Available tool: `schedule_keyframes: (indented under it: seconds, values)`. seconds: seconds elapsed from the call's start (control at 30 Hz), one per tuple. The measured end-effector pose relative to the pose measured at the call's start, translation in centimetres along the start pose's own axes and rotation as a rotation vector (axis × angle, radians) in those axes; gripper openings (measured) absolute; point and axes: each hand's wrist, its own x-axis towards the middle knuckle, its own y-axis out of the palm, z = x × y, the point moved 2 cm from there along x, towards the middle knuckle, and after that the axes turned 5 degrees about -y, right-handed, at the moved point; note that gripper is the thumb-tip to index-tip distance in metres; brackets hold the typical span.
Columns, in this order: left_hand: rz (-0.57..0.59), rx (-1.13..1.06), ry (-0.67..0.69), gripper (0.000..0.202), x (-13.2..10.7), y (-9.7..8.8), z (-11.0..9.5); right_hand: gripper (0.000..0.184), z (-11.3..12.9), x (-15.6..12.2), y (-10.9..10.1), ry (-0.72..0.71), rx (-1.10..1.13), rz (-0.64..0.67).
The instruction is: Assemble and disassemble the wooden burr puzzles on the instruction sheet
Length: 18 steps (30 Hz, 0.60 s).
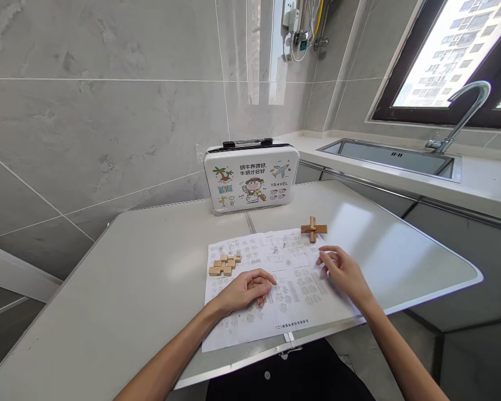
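A printed instruction sheet [275,289] lies flat on the white folding table [129,278]. My left hand [247,289] rests on the sheet's middle with its fingers loosely curled and nothing in them. My right hand [343,270] lies on the sheet's right part, fingers bent and pointing left, also holding nothing. Several loose wooden puzzle pieces [224,264] lie on the sheet's upper left corner, apart from my left hand. An assembled wooden cross-shaped puzzle [313,229] stands at the sheet's upper right corner, just beyond my right hand.
A white tin case [251,178] with cartoon pictures stands upright at the table's back against the tiled wall. To the right, a counter holds a steel sink [392,159] with a curved tap [463,114] under a window. A gap separates table and counter.
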Motion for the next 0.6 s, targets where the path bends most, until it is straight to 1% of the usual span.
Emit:
schedule_keyframes:
  seconds: [0.03, 0.1, 0.17, 0.2, 0.23, 0.27, 0.3, 0.33, 0.37, 0.4, 0.47, 0.53, 0.6]
  values:
    - [-0.03, 0.034, 0.025, 0.035, -0.1, -0.2, -0.1, 0.043, 0.2, -0.9, 0.6, -0.006, 0.058, 0.053]
    - [-0.161, 0.178, 0.1, 0.031, -0.4, -0.9, -0.5, 0.041, 0.5, -2.3, 1.6, -0.024, 0.139, 0.134]
    - [-0.365, 0.443, 0.208, 0.026, -0.8, -2.0, -1.1, 0.04, 0.5, -3.1, 2.2, -0.038, 0.179, 0.157]
    - [-0.449, 0.577, 0.262, 0.024, -1.0, -2.6, -1.5, 0.04, 0.5, -3.2, 2.3, -0.041, 0.192, 0.155]
    - [-0.508, 0.694, 0.316, 0.021, -1.2, -3.2, -1.8, 0.041, 0.4, -3.3, 2.4, -0.044, 0.199, 0.151]
    - [-0.542, 0.785, 0.365, 0.019, -1.4, -3.9, -2.0, 0.042, 0.4, -3.3, 2.4, -0.046, 0.198, 0.148]
    - [-0.55, 0.848, 0.398, 0.019, -1.6, -4.6, -2.1, 0.042, 0.3, -3.3, 2.5, -0.047, 0.191, 0.149]
    - [-0.562, 0.893, 0.415, 0.023, -1.8, -5.4, -2.2, 0.042, 0.3, -3.2, 2.5, -0.047, 0.179, 0.152]
    - [-0.548, 0.938, 0.42, 0.029, -2.0, -6.1, -2.2, 0.042, 0.3, -3.2, 2.5, -0.048, 0.165, 0.154]
    - [-0.511, 0.985, 0.403, 0.038, -2.2, -6.8, -2.0, 0.042, 0.3, -3.2, 2.5, -0.047, 0.151, 0.158]
    - [-0.487, 1.044, 0.347, 0.054, -2.8, -8.3, -1.6, 0.041, 0.5, -3.2, 2.5, -0.041, 0.135, 0.164]
    - [-0.511, 1.066, 0.309, 0.065, -3.5, -9.8, -1.2, 0.041, 0.7, -3.3, 2.4, -0.034, 0.128, 0.167]
    - [-0.542, 1.093, 0.294, 0.07, -4.3, -11.0, -0.8, 0.041, 0.9, -3.3, 2.4, -0.028, 0.123, 0.168]
